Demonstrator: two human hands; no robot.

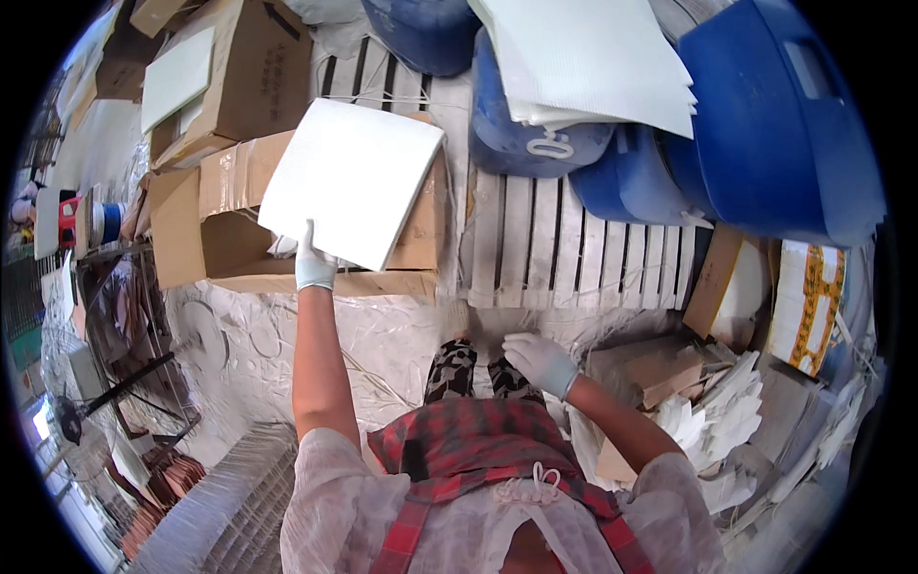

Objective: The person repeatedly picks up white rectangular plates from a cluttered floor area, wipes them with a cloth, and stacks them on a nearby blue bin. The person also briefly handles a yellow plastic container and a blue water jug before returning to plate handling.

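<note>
My left hand (316, 265), in a pale glove, grips the near edge of a square white foam sheet (352, 177). The thumb lies on top, and the fingers under the sheet are mostly hidden. The sheet is tilted above an open cardboard box (177, 230) and covers much of its opening. What the box holds beneath the sheet is hard to see. My right hand (541, 364), also gloved, hangs in front of my legs with nothing in it, its fingers loosely stretched and apart from any object.
A second carton (258, 86) with a white sheet stands behind. Several blue plastic drums (779, 115) are at the far right, one topped by white sheets (593, 57). A slatted pallet (574, 249) lies ahead. White scraps (717, 411) are piled at right, a wrapped stack (225, 507) at left.
</note>
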